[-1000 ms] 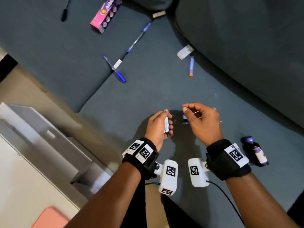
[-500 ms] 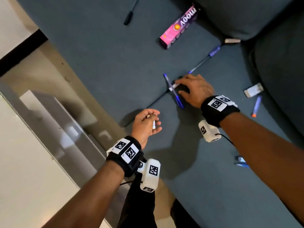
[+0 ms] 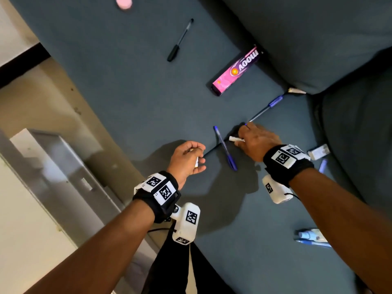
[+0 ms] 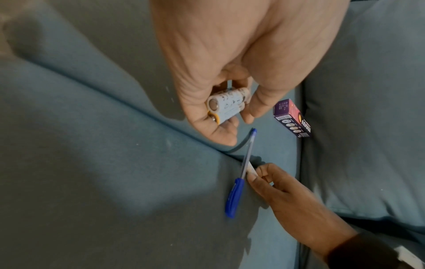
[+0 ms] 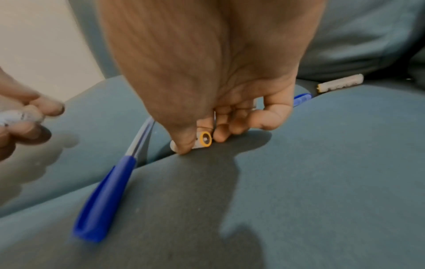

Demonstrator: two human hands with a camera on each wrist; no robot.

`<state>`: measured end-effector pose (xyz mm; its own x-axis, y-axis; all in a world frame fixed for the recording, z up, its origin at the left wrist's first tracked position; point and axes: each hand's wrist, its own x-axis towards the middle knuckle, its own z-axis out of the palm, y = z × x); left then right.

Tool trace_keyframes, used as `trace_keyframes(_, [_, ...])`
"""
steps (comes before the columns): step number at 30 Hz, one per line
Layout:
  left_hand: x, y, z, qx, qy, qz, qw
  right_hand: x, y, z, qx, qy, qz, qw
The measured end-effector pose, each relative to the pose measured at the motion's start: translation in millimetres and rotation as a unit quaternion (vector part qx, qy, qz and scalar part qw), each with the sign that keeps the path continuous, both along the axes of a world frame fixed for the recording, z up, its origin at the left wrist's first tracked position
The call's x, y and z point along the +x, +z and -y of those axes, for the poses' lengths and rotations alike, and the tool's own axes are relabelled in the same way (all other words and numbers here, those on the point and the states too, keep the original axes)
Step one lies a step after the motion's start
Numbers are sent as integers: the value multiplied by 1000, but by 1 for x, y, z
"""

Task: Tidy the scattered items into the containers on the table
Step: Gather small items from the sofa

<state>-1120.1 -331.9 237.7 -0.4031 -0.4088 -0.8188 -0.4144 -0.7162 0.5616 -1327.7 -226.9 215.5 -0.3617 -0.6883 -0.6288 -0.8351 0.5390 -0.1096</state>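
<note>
My left hand (image 3: 196,159) hovers over the dark blue sofa seat (image 3: 137,85) and grips two white batteries (image 4: 226,105) in its curled fingers. To its right, my right hand (image 3: 241,135) is down at the seam between the cushions, where its thumb and fingers pinch another white battery (image 5: 203,141) with an orange ring at its end. That battery (image 3: 235,139) lies just right of a blue capped pen (image 3: 224,148), which rests across the seam. The right palm hides most of the battery from above.
On the seat lie a pink box (image 3: 236,71), a black pen (image 3: 180,40), a second blue pen (image 3: 267,108), a battery (image 3: 297,90), a small white box (image 3: 318,151) and a tube (image 3: 311,236). A white organiser (image 3: 53,158) stands left of the sofa.
My right hand has left the spot beside the left hand, reached up to the seam by the blue pen and closed its fingers on the battery. The left hand keeps its batteries.
</note>
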Motion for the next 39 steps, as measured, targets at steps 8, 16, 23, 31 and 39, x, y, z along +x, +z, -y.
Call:
trace_keyframes(8, [-64,6,-6,78,25,-20,996,-3,30,-36,-244,-193,178,934])
trace_keyframes(16, [-124,10,-14,173,54,-53,982,-66,27,-30,-243,-265,16,933])
trace_keyframes(23, [-129,5,-18,81,26,-19,996,-130,17,-8,-106,-231,-105,961])
trace_keyframes(31, [-116,-1,-25,63,19,-1,998,-132,3,-10,-104,-287,-131,943])
trace_keyframes(39, [-110,-1,-15,67,42,-36,996,-96,24,-37,-183,-363,-3,914])
